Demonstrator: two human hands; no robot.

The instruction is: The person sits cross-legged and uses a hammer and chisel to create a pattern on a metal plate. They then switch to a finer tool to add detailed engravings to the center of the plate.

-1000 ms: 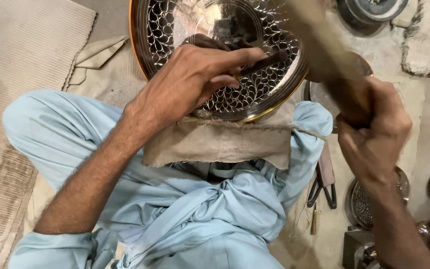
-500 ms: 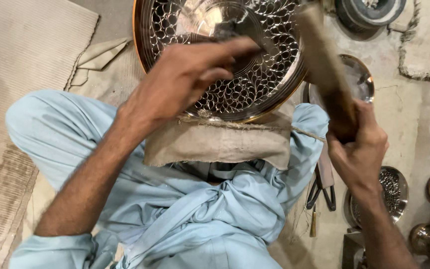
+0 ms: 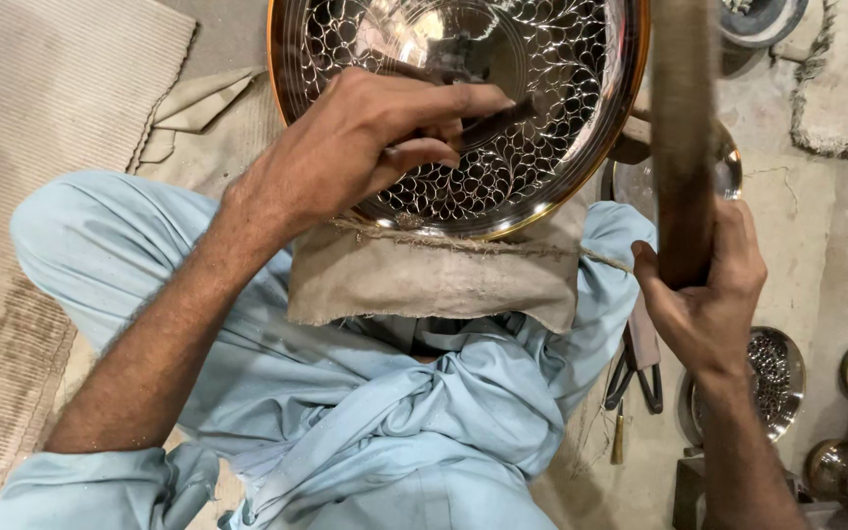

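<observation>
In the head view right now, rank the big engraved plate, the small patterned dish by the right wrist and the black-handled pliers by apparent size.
1. Big engraved plate, far the largest though cut off at the top.
2 and 3. Small patterned dish and black-handled pliers: they look close in extent and both are partly hidden, so no firm ranking.

A single head-worn camera looks almost straight down from above the seated person, at close range. The lap in light-blue cloth (image 3: 365,422) fills the lower centre. The round pierced metal tray (image 3: 561,147) is cut off by the top edge. The left hand (image 3: 365,147) and right hand (image 3: 704,294) enter from below. No second view exists.
</observation>
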